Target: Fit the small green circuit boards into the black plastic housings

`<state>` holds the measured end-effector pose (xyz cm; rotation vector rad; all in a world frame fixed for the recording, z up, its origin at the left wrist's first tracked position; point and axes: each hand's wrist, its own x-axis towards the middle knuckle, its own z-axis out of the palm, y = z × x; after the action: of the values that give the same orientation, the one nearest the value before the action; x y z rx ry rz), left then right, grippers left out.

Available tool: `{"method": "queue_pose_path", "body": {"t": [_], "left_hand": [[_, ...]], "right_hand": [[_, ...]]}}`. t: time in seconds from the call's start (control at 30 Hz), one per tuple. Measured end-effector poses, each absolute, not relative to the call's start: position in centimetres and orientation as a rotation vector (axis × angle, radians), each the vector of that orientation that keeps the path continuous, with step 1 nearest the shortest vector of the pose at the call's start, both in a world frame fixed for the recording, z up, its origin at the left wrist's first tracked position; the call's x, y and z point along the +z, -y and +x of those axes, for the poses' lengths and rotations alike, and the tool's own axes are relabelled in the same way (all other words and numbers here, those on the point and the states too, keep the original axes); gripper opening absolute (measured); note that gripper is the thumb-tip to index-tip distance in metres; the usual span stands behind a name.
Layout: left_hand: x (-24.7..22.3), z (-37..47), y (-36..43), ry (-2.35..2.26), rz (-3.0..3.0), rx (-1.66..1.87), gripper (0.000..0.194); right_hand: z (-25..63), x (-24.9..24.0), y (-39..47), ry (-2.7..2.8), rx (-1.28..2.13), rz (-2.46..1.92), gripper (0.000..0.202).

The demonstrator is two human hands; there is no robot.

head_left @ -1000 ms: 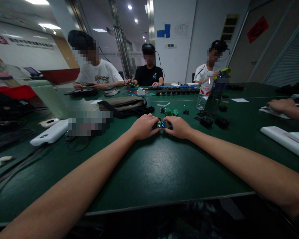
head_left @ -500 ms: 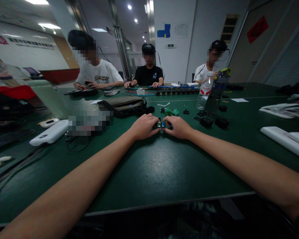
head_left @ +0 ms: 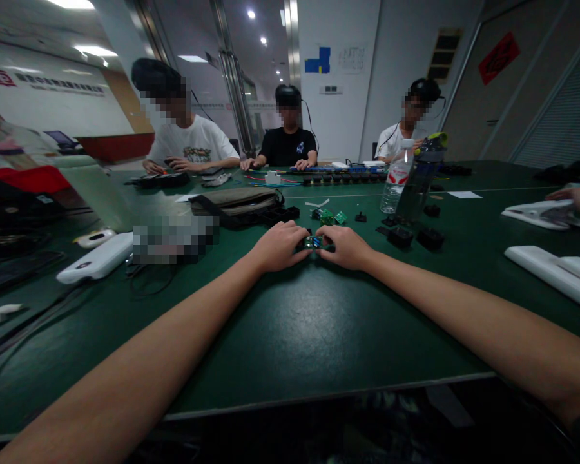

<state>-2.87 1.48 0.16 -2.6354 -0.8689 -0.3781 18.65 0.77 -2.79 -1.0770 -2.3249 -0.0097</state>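
Between the fingertips of both hands is a small circuit board (head_left: 313,241) with blue and light parts on it, apparently seated in a dark housing. My left hand (head_left: 281,246) grips its left side, fingers curled over the far edge and thumb at the near edge. From the other side my right hand (head_left: 344,246) pinches it the same way. Much of the piece is covered by my fingers. Just beyond my hands lie several loose green circuit boards (head_left: 329,217). A small black part (head_left: 361,217) sits to their right.
Black plastic housings (head_left: 430,238) stand right of my hands, before a clear water bottle (head_left: 397,177) and a dark bottle (head_left: 423,174). A grey-brown bag (head_left: 239,201) lies beyond my left hand. White devices (head_left: 555,274) rest at right. Several people sit around the green table (head_left: 314,328).
My hands and the circuit board stay almost in place. At the far right, another person's hand has come further into view over a white device.
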Motion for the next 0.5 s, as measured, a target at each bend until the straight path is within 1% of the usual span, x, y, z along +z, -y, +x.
{"method": "queue_pose_path", "body": {"t": [0.23,0.5], "left_hand": [[0.27,-2.89,-1.42,0.873,-2.651,-0.374,0.027],[0.23,-2.88,-1.46,0.874,-2.642,-0.366,0.024]], "right_hand": [[18.64,-2.77,-0.76,2.322,-0.002,-1.070,0.025],[18.57,-2.60,-0.61,2.322,0.001,-1.076,0.025]]}}
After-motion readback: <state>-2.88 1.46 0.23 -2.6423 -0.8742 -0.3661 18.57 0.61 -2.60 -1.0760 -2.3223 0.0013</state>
